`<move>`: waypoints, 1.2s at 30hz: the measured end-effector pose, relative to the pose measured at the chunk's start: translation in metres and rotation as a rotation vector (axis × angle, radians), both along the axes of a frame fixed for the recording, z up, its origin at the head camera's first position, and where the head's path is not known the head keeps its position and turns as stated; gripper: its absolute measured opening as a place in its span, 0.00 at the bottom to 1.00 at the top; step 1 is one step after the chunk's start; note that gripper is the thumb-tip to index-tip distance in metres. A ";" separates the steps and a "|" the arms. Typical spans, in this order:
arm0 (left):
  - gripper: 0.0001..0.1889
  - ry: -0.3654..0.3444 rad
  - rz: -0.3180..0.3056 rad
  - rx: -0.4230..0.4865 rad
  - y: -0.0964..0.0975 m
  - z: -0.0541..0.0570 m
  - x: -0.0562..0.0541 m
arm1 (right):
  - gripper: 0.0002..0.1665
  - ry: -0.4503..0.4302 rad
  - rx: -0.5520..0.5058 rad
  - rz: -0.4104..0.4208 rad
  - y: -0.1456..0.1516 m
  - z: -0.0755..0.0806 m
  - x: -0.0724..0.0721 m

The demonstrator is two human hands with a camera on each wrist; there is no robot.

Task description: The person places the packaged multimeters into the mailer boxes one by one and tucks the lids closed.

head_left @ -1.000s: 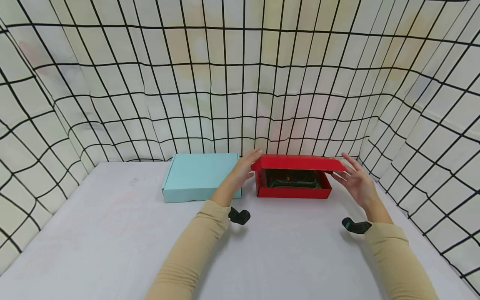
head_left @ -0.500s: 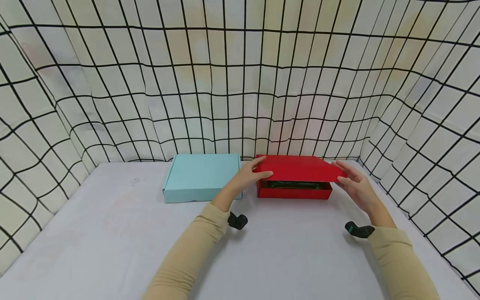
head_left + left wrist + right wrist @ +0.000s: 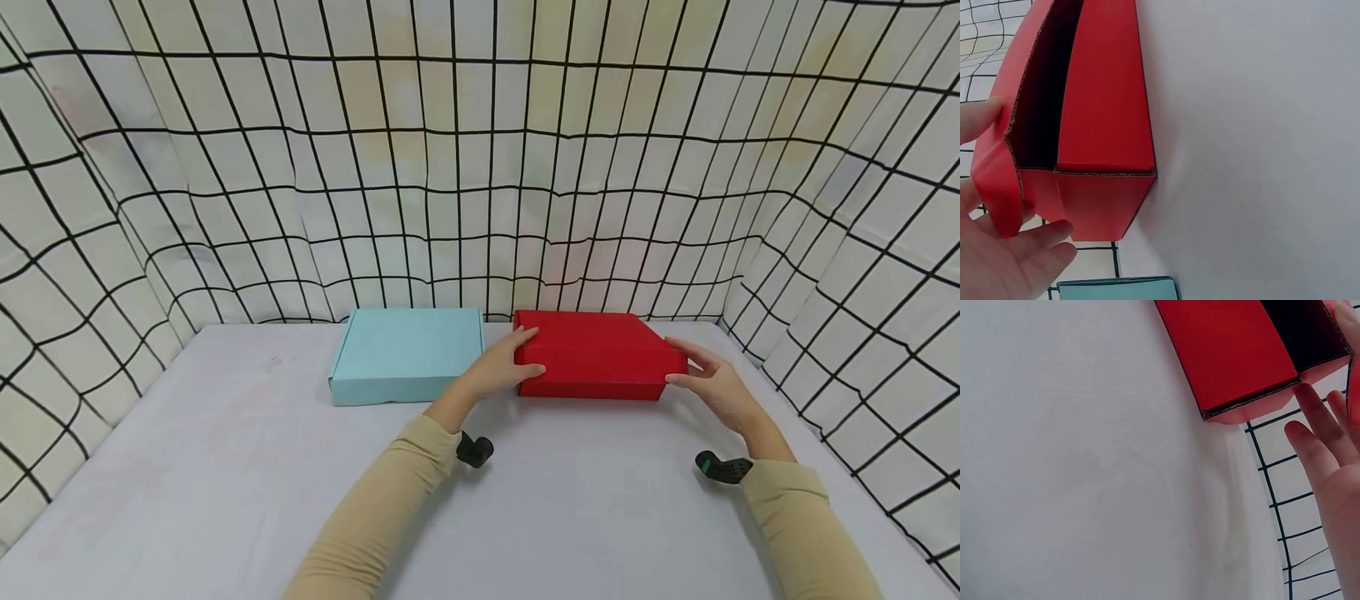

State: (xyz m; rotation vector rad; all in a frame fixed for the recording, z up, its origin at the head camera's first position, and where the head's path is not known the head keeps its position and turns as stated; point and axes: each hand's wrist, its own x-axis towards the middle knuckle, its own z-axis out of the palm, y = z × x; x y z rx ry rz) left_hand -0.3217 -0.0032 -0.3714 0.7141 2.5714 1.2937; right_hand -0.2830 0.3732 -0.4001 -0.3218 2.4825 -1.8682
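Note:
A red cardboard box (image 3: 585, 354) stands at the back of the table with its lid lowered. A dark gap still shows between the lid (image 3: 1013, 75) and the front wall (image 3: 1107, 94) in both wrist views. My left hand (image 3: 498, 367) holds the lid's left corner, thumb on its outer face and fingers around the side flap (image 3: 999, 187). At the right end, my right hand (image 3: 712, 385) holds the other lid corner between thumb and fingers, with fingertips by the box's side wall (image 3: 1266, 406). The box's inside is too dark to see.
A closed light-blue box (image 3: 408, 350) stands just left of the red one, near my left hand. Behind and beside the white table (image 3: 585, 500) rises white cloth with a black grid net (image 3: 480, 167). Each wrist wears a black device (image 3: 474, 450).
The red lid has swung down and toward me, hiding the dark contents seen earlier. Both hands have moved down with it, and the right hand has closed in on the lid corner.

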 end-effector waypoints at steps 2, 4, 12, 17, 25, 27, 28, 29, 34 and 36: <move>0.38 0.010 0.002 -0.013 0.001 -0.001 0.001 | 0.42 -0.001 0.042 -0.002 0.001 0.001 0.000; 0.38 0.023 0.000 -0.047 0.001 -0.001 0.002 | 0.43 0.001 0.079 0.005 0.001 0.001 0.000; 0.39 0.039 0.006 -0.125 0.007 -0.008 0.006 | 0.43 -0.008 0.148 0.017 0.001 -0.002 -0.002; 0.39 0.041 0.011 -0.130 0.008 -0.013 0.009 | 0.42 -0.038 0.180 -0.012 0.002 -0.002 -0.006; 0.39 0.028 0.015 -0.160 0.010 -0.019 0.012 | 0.41 -0.080 0.206 -0.025 0.000 -0.004 -0.009; 0.39 0.019 0.014 -0.165 0.010 -0.018 0.013 | 0.41 -0.088 0.222 -0.024 -0.001 -0.003 -0.009; 0.39 0.016 0.012 -0.168 0.009 -0.018 0.013 | 0.42 -0.095 0.225 -0.024 -0.001 -0.003 -0.009; 0.39 0.012 0.010 -0.172 0.009 -0.017 0.013 | 0.42 -0.099 0.232 -0.024 -0.001 -0.003 -0.009; 0.41 -0.003 -0.001 -0.201 0.010 -0.014 0.014 | 0.43 -0.117 0.245 -0.007 -0.001 -0.003 -0.010; 0.42 -0.002 -0.003 -0.226 0.011 -0.014 0.014 | 0.43 -0.121 0.252 0.008 -0.001 -0.003 -0.011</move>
